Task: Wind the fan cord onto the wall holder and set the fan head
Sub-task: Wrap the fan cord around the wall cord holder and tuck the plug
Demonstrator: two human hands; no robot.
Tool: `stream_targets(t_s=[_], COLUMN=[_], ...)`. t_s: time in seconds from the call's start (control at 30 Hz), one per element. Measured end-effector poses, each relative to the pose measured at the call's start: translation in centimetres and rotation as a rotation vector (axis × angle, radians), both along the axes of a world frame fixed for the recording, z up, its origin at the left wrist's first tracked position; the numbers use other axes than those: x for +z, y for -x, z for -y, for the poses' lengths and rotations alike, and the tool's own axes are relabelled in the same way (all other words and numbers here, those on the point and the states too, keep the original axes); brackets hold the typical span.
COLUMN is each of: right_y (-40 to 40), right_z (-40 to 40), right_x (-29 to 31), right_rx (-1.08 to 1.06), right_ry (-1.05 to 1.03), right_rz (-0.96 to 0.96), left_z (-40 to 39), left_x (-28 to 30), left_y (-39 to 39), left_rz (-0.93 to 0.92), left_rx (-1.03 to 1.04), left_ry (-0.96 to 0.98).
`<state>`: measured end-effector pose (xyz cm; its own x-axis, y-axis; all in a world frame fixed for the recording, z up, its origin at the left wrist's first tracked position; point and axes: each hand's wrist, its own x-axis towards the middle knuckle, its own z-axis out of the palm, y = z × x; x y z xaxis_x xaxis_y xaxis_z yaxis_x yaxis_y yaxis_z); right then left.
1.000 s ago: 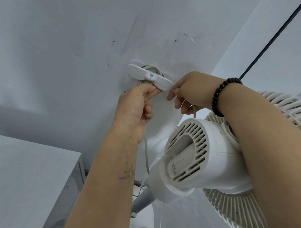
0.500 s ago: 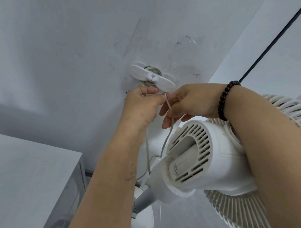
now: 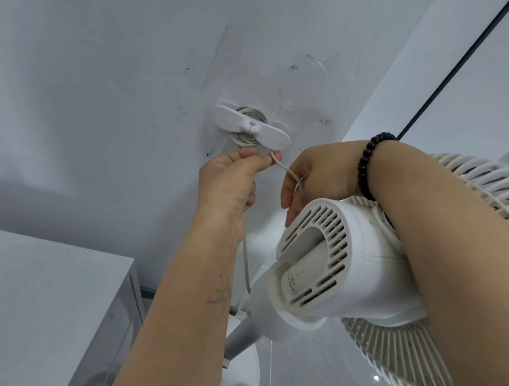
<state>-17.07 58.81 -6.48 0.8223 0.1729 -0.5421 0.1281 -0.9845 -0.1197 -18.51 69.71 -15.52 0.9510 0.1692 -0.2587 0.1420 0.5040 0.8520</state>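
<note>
The thin white fan cord [image 3: 288, 174], partly coiled on the white plastic wall holder [image 3: 251, 127], is pinched by the left hand [image 3: 233, 180] at the holder's 6 o'clock so that the turns are kept tight. A slack loop is gripped by the right hand [image 3: 320, 177] at 4 o'clock, probably for the next turn. The white fan head [image 3: 346, 259] is left below.

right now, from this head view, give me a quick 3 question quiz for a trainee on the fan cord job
1. True or false: some cord is already coiled round the wall holder.
2. Which hand pinches the cord just below the holder? A) left hand B) right hand C) neither
3. Fill in: the wrist with the black bead bracelet reaches over the fan's ____ housing.

Key
1. True: loops sit behind the holder's white bar.
2. A: thumb and forefinger pinch it; the right hand holds the cord lower down.
3. Motor: the vented white housing behind the grille.
</note>
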Motion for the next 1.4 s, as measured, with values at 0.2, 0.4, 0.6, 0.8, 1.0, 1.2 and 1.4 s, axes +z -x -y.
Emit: stream_targets(t_s=[0.2,0.4,0.6,0.8,1.0,1.2,1.4], right_y=[0.4,0.3,0.4,0.4,0.1,-0.3,-0.3], right_z=[-0.6,-1.1,-1.1,-0.8,-0.7,-0.7,-0.9], right_x=[-0.2,-0.4,-0.2,-0.1,0.0,0.1,0.2], right_rx=[0.15,0.091,-0.025,-0.048,-0.174,-0.235,-0.154], right_ry=[-0.11,-0.15,-0.021,0.172,-0.051,-0.245,-0.338], right_rz=[-0.072,-0.072,-0.028,0.034,0.144,0.301,0.361], left_z=[-0.7,-0.5,-0.4,-1.4,-2.6,-2.5,-2.5], left_x=[0.4,0.2,0.3,0.6,1.0,1.1,1.5], left_y=[0.5,0.4,0.3,0.4,0.8,1.0,1.2], left_rz=[0.027,-0.01,-0.03,-0.095,-0.078,-0.054,-0.074], left_rx=[-0.17,-0.202,-0.195,-0.271,-0.325,-0.289,-0.265], left_ry=[-0.168,-0.06,0.123,0.415,0.645,0.49,-0.009])
